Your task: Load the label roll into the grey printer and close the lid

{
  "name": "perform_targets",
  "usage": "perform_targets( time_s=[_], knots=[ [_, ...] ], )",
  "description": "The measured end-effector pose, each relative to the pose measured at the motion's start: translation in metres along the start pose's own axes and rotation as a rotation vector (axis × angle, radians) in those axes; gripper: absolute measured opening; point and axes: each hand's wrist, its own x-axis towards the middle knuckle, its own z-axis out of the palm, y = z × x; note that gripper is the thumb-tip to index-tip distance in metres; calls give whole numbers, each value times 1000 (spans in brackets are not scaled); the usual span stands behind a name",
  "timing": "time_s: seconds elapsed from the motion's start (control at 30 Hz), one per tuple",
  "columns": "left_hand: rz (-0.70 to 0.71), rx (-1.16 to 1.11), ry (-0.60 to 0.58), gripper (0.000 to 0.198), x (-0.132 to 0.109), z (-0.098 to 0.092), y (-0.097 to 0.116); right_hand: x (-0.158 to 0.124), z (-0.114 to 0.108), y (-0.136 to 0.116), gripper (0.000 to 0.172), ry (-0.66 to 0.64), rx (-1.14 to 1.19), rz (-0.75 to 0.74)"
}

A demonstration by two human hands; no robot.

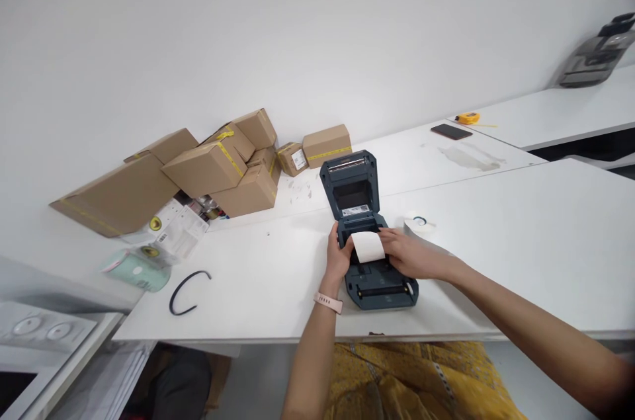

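Note:
A dark grey label printer stands on the white table, its lid swung up and back. A white label roll lies in its bay, with the paper curving toward me. My left hand is closed around the printer's left wall, the thumb reaching inward beside the roll. From the right, my right hand reaches into the bay, its bent fingers against the roll's right side; the fingertips are partly hidden. A second label roll lies on the table just beyond my right hand.
Brown cardboard boxes are piled against the wall at the left. A black headband and a green cylindrical container are near the left end. A black phone and yellow tape measure lie at the back right.

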Motion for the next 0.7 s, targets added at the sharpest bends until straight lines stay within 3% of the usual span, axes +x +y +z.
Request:
perform_targets(
  time_s=[0.1, 0.2, 0.3, 0.4, 0.57, 0.7],
  knots=[
    [-10, 21, -7, 80, 1, 1, 0, -14, -3, -12, 51, 28, 168, 31],
    [2, 88, 10, 76, -1, 0, 4, -17, 1, -19, 34, 49, 268, 58],
    [118, 192, 74, 62, -14, -3, 10, -20, 11, -22, 29, 115, 324, 64],
    [340, 281, 63, 35, -45, -7, 17, -30, 24, -25, 31, 193, 320, 57],
    [493, 393, -137, 54, -114, -8, 21, -52, 43, -33, 26, 326, 250, 35],
    [538, 479, -88, 50, -142, -1, 12, -66, 54, -42, 26, 426, 218, 26]
  ],
)
